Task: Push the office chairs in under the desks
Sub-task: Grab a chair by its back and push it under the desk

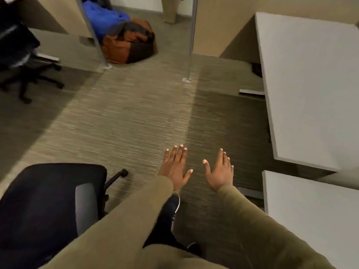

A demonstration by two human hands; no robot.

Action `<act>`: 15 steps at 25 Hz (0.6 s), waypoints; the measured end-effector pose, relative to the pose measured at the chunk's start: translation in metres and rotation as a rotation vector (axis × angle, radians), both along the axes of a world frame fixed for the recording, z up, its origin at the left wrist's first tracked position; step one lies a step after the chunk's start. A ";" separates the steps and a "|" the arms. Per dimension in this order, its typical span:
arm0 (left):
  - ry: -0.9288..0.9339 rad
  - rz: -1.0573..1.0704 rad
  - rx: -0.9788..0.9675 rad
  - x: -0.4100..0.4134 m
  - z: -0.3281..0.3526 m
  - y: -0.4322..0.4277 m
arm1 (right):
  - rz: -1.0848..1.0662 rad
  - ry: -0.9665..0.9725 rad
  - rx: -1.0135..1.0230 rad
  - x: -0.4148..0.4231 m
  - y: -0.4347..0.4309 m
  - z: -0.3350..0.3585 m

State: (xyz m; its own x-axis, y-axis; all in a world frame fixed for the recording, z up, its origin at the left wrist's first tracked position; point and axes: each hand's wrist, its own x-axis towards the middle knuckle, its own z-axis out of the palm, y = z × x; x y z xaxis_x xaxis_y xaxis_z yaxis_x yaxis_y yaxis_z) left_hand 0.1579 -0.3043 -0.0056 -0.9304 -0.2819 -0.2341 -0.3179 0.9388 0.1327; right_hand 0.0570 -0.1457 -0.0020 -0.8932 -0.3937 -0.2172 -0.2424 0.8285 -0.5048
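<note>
Left hand (174, 167) and right hand (219, 172): both flat, fingers straight and slightly fanned, thumbs out, backs facing the camera, gripping nothing. They hover side by side over the carpet (126, 117) with a gap between them. Olive sleeves (120, 220) cover both forearms

Near office chair (48, 200): black, bottom-left of view, out on open carpet, just left of the left forearm. One caster leg (117, 176) sticks out on its right side, toward the left hand but short of it. The chair is well apart from the desks on the right and under neither of them

Far office chair (17, 55): black, top-left, star base on the carpet, up against the left desk (64, 47). It's blurred, so I can't tell how far it's tucked under

Right side: upper white desk (310, 84) and lower white desk (314, 214), corners close together. The right hand is near the lower desk's corner, not touching it

Background: blue bag (104, 18) and orange-brown bag (128, 41) on the floor, touching each other, by two metal posts (191, 35). A dark shoe (172, 204) shows on the carpet just below the left wrist
</note>
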 end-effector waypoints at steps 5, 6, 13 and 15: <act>-0.049 0.173 0.011 0.077 -0.001 0.005 | 0.177 -0.032 0.040 0.049 -0.014 -0.004; -0.064 0.210 0.009 0.092 0.000 0.002 | 0.216 -0.037 0.043 0.058 -0.020 -0.004; -0.254 0.276 0.016 0.192 0.020 -0.055 | 0.442 -0.081 0.075 0.131 -0.088 0.003; -0.343 0.276 0.045 0.228 0.033 -0.079 | 0.497 -0.103 0.087 0.159 -0.114 0.005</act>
